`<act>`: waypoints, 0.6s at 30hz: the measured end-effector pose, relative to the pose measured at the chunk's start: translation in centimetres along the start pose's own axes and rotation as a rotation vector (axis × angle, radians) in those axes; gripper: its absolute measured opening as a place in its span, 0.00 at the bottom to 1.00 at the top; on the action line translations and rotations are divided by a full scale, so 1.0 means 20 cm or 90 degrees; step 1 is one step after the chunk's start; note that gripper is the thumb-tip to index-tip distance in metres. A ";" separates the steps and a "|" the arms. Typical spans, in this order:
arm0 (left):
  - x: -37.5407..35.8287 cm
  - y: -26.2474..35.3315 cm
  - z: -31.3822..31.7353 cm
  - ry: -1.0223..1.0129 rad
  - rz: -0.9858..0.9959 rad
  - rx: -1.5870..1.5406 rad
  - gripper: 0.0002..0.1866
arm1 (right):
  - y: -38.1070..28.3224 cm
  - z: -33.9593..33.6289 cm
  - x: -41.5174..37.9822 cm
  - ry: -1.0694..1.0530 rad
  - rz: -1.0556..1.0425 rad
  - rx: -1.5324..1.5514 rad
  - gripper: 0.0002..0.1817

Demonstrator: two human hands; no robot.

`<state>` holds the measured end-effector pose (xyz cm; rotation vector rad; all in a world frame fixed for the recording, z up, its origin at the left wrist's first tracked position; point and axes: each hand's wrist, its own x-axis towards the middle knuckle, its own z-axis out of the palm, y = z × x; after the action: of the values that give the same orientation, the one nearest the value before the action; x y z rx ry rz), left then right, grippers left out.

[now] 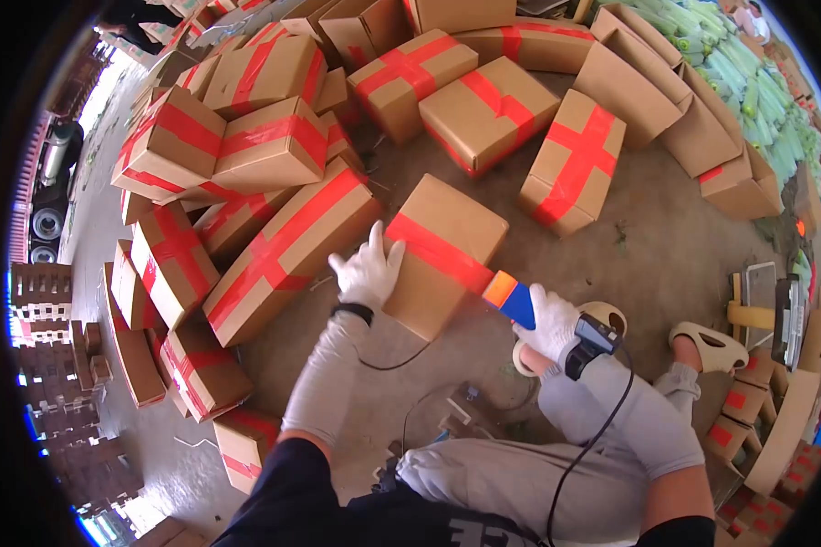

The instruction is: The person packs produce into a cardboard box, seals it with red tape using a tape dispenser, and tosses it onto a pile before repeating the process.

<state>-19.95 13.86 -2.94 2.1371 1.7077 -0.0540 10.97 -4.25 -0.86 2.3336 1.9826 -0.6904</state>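
A cardboard box (456,219) sits on the floor in front of me, with a strip of red tape (433,251) across its top. At the box's left edge is my left hand (369,272), white-gloved, its fingers spread and holding nothing. My right hand (554,324), gloved too, is wrapped around a blue and orange tape dispenser (511,299). The dispenser's orange end meets the tape at the box's right edge. A small dark device with a cable (598,335) is strapped at my right wrist.
Many red-taped boxes (287,251) are piled to the left, and more (493,114) stand beyond. Open cartons (629,96) line the back right, near green leafy vegetables (748,82). Pallets (41,319) are stacked far left. A cable (397,366) crosses the floor near my legs.
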 end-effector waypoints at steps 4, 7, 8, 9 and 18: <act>0.25 0.09 -0.17 -0.407 -0.038 -0.576 0.47 | -0.05 0.07 0.09 -0.052 0.019 -0.010 0.30; 0.23 -0.02 0.14 -0.380 0.079 -0.493 0.50 | 0.04 0.03 -0.01 -0.121 0.050 0.055 0.29; 0.08 0.11 0.07 -0.349 0.123 -0.507 0.52 | 0.10 0.04 -0.06 -0.121 0.108 0.068 0.27; 0.02 0.11 0.20 -0.348 0.066 -0.627 0.53 | 0.19 0.06 -0.10 -0.070 0.065 0.077 0.25; 0.05 -0.23 -0.10 -0.140 -0.057 -0.705 0.34 | -0.70 -0.39 0.48 0.113 -0.180 0.113 0.11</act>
<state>-24.44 16.22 -2.75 1.1708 1.2291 0.4942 1.39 9.77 6.83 2.3026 2.4597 -0.7176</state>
